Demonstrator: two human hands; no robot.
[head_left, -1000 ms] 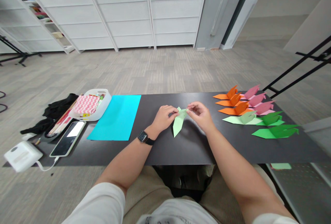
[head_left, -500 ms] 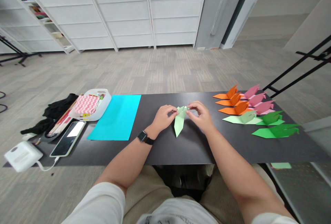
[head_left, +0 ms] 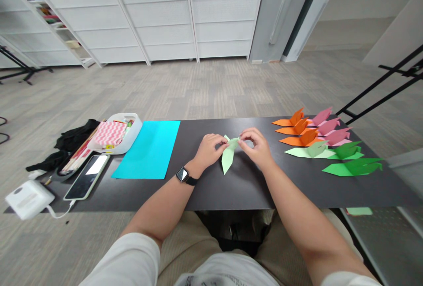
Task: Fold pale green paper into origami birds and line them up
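A light green folded paper bird [head_left: 228, 158] is held between my two hands over the middle of the dark table, its long pointed end towards me. My left hand [head_left: 210, 148] pinches its left side between thumb and fingers; a black watch [head_left: 185, 175] is on that wrist. With thumb and fingertips, my right hand [head_left: 256, 146] grips the upper right end of the same bird. The fingers hide parts of its upper folds.
Right of my hands stand several folded paper birds in orange [head_left: 299, 139], pink [head_left: 335, 137], light green [head_left: 310, 150] and green [head_left: 352, 167]. Leftward lie blue paper [head_left: 148, 151], a white basket [head_left: 134, 135], a phone [head_left: 87, 178] and a white charger [head_left: 29, 198] with its cable.
The pointed end of the light green paper bird has swung slightly left, and its upper part looks tilted. Both hands keep their grip nearly in place.
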